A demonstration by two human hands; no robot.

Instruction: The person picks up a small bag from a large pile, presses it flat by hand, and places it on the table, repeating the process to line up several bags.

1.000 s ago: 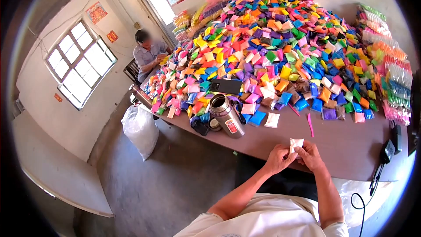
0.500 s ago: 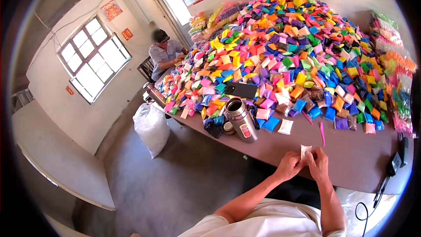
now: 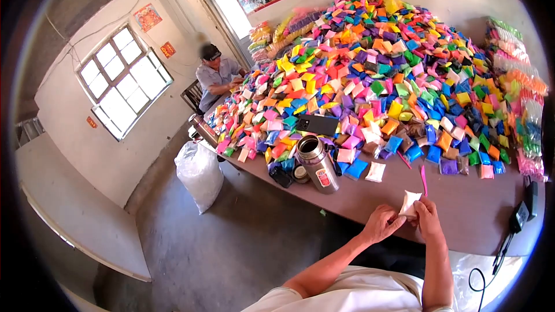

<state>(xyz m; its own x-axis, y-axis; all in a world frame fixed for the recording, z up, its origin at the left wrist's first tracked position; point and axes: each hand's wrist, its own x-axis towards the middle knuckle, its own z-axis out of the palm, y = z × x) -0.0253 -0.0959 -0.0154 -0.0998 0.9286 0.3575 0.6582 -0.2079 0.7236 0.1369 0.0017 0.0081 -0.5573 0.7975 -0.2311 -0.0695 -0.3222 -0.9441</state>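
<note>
A small white packet (image 3: 410, 203) is held upright above the table's front edge. My right hand (image 3: 426, 217) pinches it at its right side. Close by on the left, my left hand (image 3: 381, 223) has its thumb reaching to the packet's lower corner, fingers curled. Beyond my hands, another white packet (image 3: 375, 172) lies on the brown table (image 3: 347, 196), with a pink strip (image 3: 424, 180) to its right. A large heap of coloured packets (image 3: 358, 86) covers the table's far part.
An open steel flask (image 3: 318, 164) stands left of my hands, beside a lid (image 3: 300, 174). A black phone (image 3: 317, 125) lies on the heap. Black adapters (image 3: 519, 216) sit at right. A person (image 3: 217, 75) sits at far left, near a white sack (image 3: 198, 176).
The white packet has risen slightly and tilted, showing more of its face. My left hand has loosened and shifted slightly left, and my right hand slightly right.
</note>
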